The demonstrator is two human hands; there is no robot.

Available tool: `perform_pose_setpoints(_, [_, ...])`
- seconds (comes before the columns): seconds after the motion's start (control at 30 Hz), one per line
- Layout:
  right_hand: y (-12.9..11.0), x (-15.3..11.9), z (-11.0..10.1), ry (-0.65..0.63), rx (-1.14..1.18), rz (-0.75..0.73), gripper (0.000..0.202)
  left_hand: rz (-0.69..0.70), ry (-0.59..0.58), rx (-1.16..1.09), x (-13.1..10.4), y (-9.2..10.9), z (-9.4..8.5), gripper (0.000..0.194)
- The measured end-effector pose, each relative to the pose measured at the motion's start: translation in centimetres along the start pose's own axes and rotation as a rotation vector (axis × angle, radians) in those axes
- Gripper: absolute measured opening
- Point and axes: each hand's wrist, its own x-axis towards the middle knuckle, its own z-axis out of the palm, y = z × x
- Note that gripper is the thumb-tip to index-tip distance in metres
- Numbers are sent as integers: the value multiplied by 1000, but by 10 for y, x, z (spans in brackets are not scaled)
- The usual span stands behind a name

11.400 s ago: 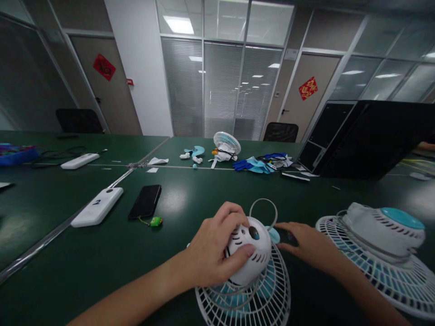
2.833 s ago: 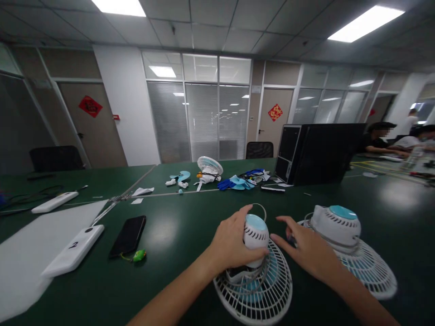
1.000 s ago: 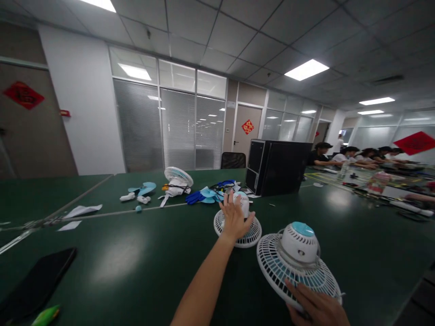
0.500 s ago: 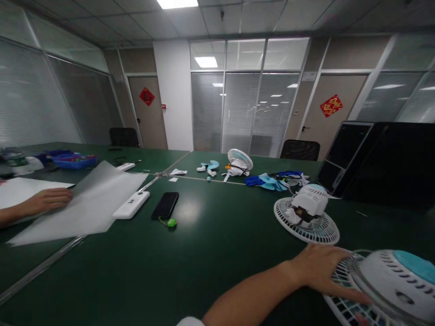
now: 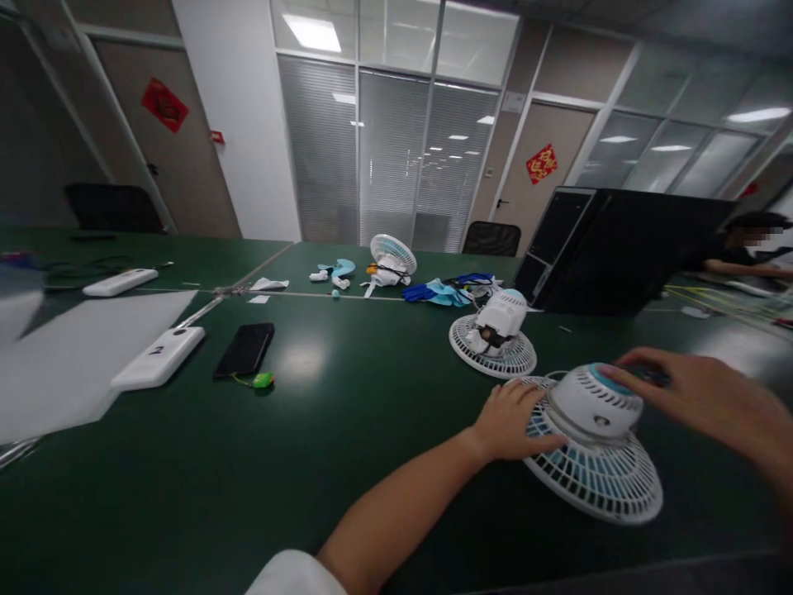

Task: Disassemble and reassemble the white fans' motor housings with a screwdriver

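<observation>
A small fan [image 5: 595, 475] lies face down near me at the right, its white grille against the table and its rounded motor housing with a blue cap on top. My left hand [image 5: 511, 421] grips the left rim of the grille, fingers over the edge and thumb along the bars. My right hand [image 5: 694, 388] curls around the blue cap end of the housing from the right. Something dark shows between its fingers, too hidden to name. Just behind stands a second fan [image 5: 505, 318], also grille down, with an opening in its housing showing dark parts.
Farther back are a third fan [image 5: 393, 256], blue gloves [image 5: 437, 292] and a black computer case [image 5: 625, 248]. To the left lie a phone [image 5: 244, 349], a white power bank-like box [image 5: 159, 357] and a translucent sheet [image 5: 80, 355]. A person [image 5: 737, 252] sits at far right.
The view has turned right and down. My right hand, barely visible before at the lower edge, now rests on the housing. My left hand stays on the grille rim.
</observation>
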Motion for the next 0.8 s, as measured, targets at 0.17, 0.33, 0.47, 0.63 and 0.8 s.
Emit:
perform_pose_setpoints(0.17, [-34,11,-6,-87,111,35,33,-2,10,-25,-1,0,3,77])
perform_pose_setpoints(0.33, [-35,8,-4,-28,164,56,28,2,8,-29,-2,1,0,77])
perform_pose_setpoints(0.47, [-36,10,-7,-6,251,149,42,1,14,-34,-2,1,0,77])
perform_pose_setpoints(0.63, [-31,19,-4,-19,307,161,33,3,23,-29,-1,0,2,78])
perform_pose_setpoints(0.8, [-24,24,0,31,349,67,20,0,32,-32,0,0,2,78])
